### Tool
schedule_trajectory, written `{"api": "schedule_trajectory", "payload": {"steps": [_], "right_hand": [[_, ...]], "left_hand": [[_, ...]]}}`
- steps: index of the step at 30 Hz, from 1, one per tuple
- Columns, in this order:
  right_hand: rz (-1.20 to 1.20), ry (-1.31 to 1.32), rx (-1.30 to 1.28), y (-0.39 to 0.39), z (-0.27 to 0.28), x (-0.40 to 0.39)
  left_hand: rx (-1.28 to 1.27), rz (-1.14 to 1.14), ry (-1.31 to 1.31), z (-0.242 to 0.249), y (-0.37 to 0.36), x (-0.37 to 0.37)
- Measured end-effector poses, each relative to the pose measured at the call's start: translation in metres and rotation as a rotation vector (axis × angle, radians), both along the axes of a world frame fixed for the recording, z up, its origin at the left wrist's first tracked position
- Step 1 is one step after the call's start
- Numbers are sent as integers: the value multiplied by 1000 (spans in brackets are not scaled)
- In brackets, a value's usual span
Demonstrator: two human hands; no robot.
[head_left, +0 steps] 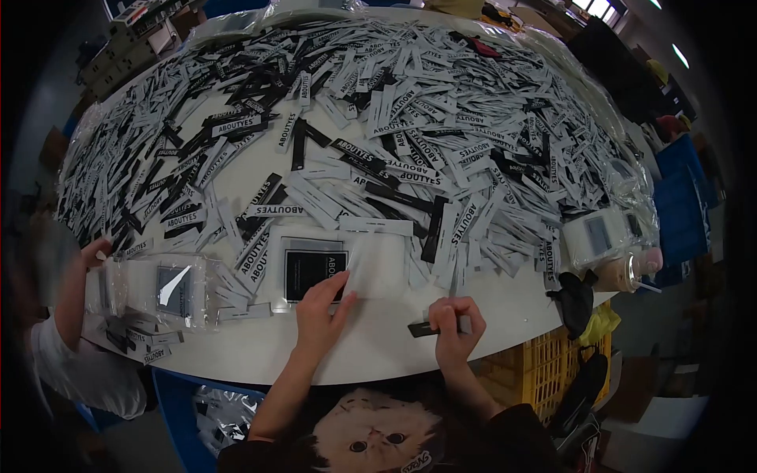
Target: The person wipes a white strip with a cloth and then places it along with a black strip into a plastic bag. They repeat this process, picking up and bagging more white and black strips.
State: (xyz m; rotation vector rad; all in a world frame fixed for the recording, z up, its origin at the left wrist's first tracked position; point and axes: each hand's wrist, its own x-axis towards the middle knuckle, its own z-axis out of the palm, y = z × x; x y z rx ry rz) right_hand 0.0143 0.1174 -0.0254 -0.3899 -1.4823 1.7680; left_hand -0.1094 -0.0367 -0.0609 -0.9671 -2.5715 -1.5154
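A clear plastic bag (378, 256) with a black square panel (303, 272) lies flat on the table in front of me. My left hand (319, 315) rests at its near side, thumb and fingertips closed on the bag's raised, pale edge beside the panel. To the right, my right hand (457, 327) is curled closed around a dark label strip (422, 329), whose end pokes out to the left. Black and white strips lettered ABOUTYES (371, 226) lie close beyond both hands.
A broad heap of strips (473, 118) covers the far table. Packed clear bags (181, 292) lie left, near another person's hand (96, 252). More bags (595, 236), a cup (617, 273) and a black item (573, 303) sit right. Below are a yellow crate (544, 370) and blue bin (177, 410).
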Motion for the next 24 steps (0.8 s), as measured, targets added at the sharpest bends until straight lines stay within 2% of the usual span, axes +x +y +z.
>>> {"api": "schedule_trajectory", "payload": {"steps": [1, 2, 4, 5, 7, 8, 9, 11, 12, 13, 15, 16, 17, 18, 19, 22, 23, 24], "right_hand": [[22, -64, 191, -4, -6, 0], [27, -56, 183, -5, -12, 3], [329, -165, 295, -9, -24, 10], [45, -41, 413, -17, -29, 13], [-17, 259, 176, -27, -10, 3], [5, 150, 154, -30, -9, -1], [0, 155, 134, -35, -18, 3], [104, -132, 24, -36, -41, 9], [116, -71, 197, -32, -27, 11], [119, -68, 198, -31, -25, 8], [88, -57, 484, -33, -22, 5], [87, -57, 481, -34, -24, 5], [197, -170, 501, -33, -28, 4], [310, -281, 524, -32, -31, 3], [368, -404, 284, -35, -28, 7], [366, -497, 153, -32, -31, 6], [362, -468, -55, -35, -31, 4], [371, -467, -67, -36, -26, 1]], "left_hand": [[-9, 6, 6, 3, -1, -1], [-19, -18, -25, 9, -1, -2], [-39, -41, -46, 15, 0, -3], [-18, -52, -47, 16, 1, -5], [-28, -54, -55, 16, -3, -3], [10, -27, -223, 15, -5, -2], [53, 1, -388, 13, -6, -2], [-10, 12, -360, 11, -9, -6], [27, 49, -407, 14, -10, -6], [62, 91, -466, 14, -13, -1], [57, 132, -419, 7, -31, 14], [60, 169, -364, 6, -37, 19], [59, 170, -360, 10, -39, 25], [95, 113, -216, 22, -37, 34], [126, 68, -82, 32, -36, 44], [15, -134, -85, 27, -40, 62], [-38, -214, -47, 23, -41, 65], [-53, -231, -31, 19, -38, 69]]}}
